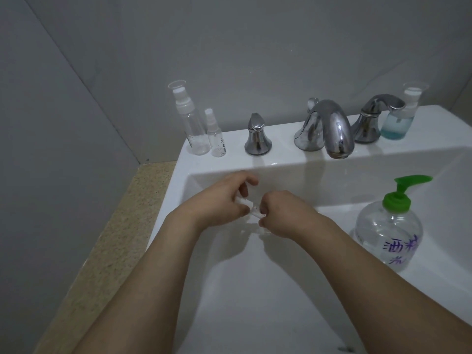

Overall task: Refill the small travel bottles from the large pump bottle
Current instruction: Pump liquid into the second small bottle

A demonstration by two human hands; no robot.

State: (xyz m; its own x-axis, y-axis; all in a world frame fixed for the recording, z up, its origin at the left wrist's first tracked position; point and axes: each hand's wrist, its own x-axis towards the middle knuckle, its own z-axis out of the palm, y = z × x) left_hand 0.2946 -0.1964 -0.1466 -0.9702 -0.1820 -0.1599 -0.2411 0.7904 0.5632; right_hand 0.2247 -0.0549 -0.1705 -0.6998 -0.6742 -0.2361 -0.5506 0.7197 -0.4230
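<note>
Both hands, left (224, 200) and right (283, 213), pinch small bottle (251, 208) over white sink (281, 290) (grey walls, speckled counter (112, 226)).

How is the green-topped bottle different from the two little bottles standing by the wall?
The large pump bottle is squat and round, with a green pump; the two small bottles are slim with white spray tops. It stands at the sink's right, near the hands; they stand on the back left corner. All are clear plastic with handwriting.
</note>
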